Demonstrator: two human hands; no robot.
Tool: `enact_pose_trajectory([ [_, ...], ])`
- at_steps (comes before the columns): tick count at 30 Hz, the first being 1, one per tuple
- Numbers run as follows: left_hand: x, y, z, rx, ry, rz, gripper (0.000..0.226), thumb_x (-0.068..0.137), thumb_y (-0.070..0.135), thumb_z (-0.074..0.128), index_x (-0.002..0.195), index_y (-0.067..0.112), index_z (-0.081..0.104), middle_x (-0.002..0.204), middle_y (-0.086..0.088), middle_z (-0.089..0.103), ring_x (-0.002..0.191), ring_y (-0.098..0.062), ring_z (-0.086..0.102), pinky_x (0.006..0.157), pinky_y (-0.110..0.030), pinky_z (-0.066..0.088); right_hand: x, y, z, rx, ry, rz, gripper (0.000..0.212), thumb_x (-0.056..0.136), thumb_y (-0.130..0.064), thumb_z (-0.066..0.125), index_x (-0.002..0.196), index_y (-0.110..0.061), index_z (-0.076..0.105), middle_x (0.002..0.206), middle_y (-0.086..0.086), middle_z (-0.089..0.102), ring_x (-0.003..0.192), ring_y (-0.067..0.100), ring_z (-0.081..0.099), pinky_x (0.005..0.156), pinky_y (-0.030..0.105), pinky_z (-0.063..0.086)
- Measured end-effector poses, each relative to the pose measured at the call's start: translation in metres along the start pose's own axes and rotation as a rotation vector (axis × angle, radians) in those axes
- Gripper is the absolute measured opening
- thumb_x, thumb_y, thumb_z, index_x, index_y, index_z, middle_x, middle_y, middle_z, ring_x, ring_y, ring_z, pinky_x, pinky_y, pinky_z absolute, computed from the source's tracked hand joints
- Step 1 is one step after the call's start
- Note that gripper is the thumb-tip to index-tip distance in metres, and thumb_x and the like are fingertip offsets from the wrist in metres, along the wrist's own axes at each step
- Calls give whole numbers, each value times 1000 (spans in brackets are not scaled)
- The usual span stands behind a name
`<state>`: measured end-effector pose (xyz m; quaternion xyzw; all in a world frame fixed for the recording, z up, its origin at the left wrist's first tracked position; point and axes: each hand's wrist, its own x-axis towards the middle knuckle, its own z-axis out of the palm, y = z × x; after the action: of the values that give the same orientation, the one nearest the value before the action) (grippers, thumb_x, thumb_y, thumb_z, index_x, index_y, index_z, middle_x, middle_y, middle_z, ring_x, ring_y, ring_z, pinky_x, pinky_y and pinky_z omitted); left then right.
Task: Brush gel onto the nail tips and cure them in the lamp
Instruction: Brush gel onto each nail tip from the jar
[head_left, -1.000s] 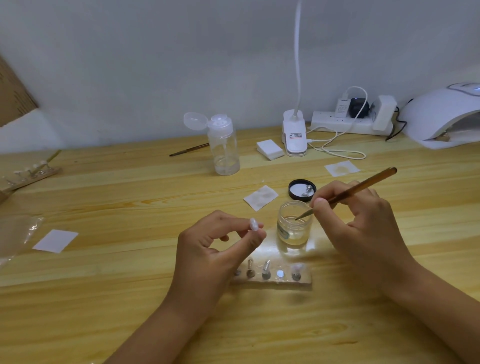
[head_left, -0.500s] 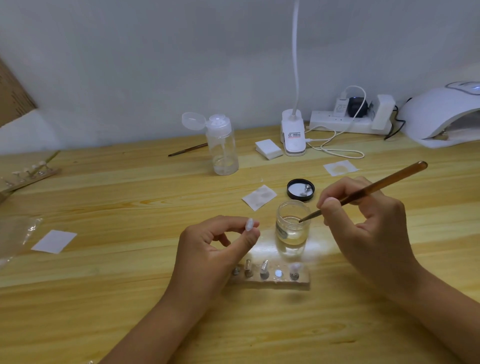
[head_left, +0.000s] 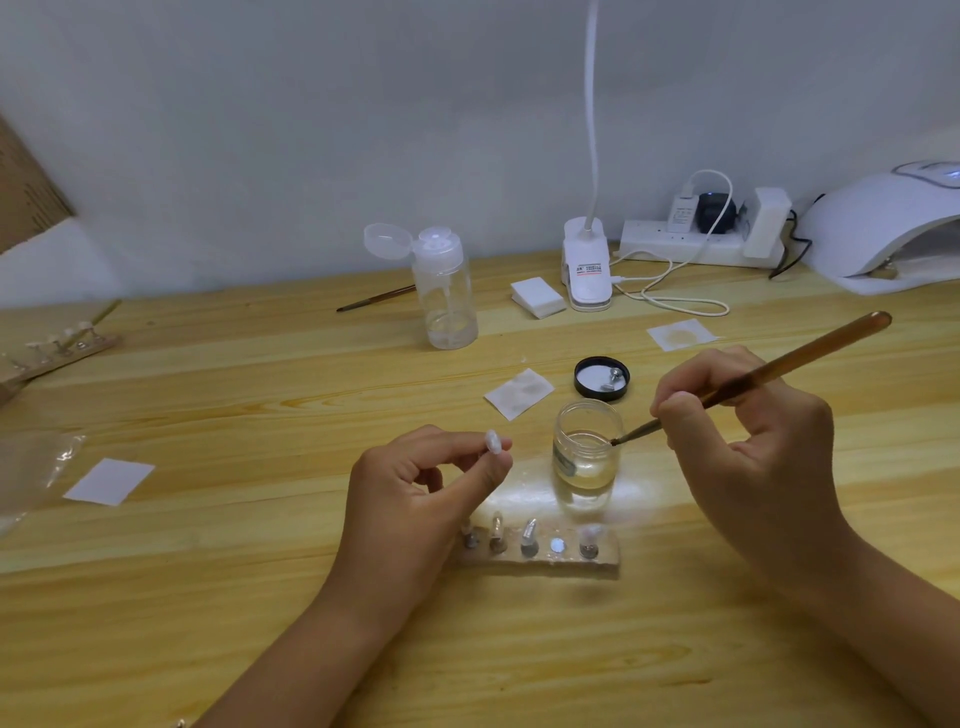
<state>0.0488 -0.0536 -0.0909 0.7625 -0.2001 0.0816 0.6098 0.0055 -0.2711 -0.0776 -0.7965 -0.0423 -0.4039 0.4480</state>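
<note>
Nail tip (head_left: 492, 442), small and clear, sits pinched between the thumb and first finger of the left hand (head_left: 415, 499), held up above the wooden table (head_left: 234, 597). At 3 o'clock from it stands a little glass gel jar (head_left: 587, 457) with its top off. The right hand (head_left: 748, 457) grips a long brown brush (head_left: 779, 366) like a pencil. The dark brush end touches the jar's rim on its 3 o'clock side, and the handle points up toward 2 o'clock.

At 6 o'clock from the jar, close to both hands, lies a wooden holder strip (head_left: 540, 564). More nail tips (head_left: 529, 535) stand on it in a row on small pegs.

A black lid (head_left: 601, 378) lies near the jar at 12 o'clock, with a small metal bit inside. A white wipe (head_left: 518, 393) lies at 11 o'clock from the jar. Farther off that way stands a clear pump bottle (head_left: 445, 291), its flap open.

Far away at 2 o'clock, by the wall, sits the white curing lamp (head_left: 883, 228).
</note>
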Motion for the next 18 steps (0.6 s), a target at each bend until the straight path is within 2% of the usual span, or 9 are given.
enact_pose_trajectory([
  [3, 1, 1, 1, -9, -3, -21, 11, 80, 22, 78, 79, 32, 80, 76, 8, 73, 74, -19, 63, 59, -29, 42, 0, 0, 0, -2, 2, -10, 15, 81, -26, 51, 71, -19, 60, 70, -3, 60, 72, 23, 58, 69, 40, 47],
  [5, 0, 1, 1, -9, -3, -35, 16, 82, 18, 76, 81, 33, 79, 81, 11, 74, 77, -20, 64, 61, -29, 44, -1, 1, -1, 7, 15, -15, 17, 81, -25, 50, 72, -16, 61, 70, -2, 60, 72, 23, 58, 70, 37, 46],
  [8, 0, 2, 1, 0, -24, -27, 8, 84, 31, 72, 84, 35, 79, 84, 14, 74, 78, -20, 63, 64, -23, 45, -2, 0, -1, 50, 36, -44, 15, 86, -23, 50, 78, -18, 62, 73, -1, 62, 73, 22, 60, 72, 34, 47],
  [14, 0, 1, 2, 8, -68, 37, 10, 82, 23, 78, 84, 32, 79, 89, 14, 76, 86, -9, 68, 66, -15, 45, -16, -7, 11, 82, -59, -162, 12, 92, -23, 53, 96, -28, 63, 85, -1, 67, 94, 28, 61, 83, 46, 47],
  [18, 0, -1, 1, 10, -61, 28, 15, 81, 19, 78, 85, 34, 80, 89, 12, 76, 86, -10, 67, 65, -15, 45, -22, -9, 19, 108, -114, -220, 12, 94, -23, 56, 96, -29, 66, 88, -9, 69, 100, 19, 60, 84, 45, 47],
])
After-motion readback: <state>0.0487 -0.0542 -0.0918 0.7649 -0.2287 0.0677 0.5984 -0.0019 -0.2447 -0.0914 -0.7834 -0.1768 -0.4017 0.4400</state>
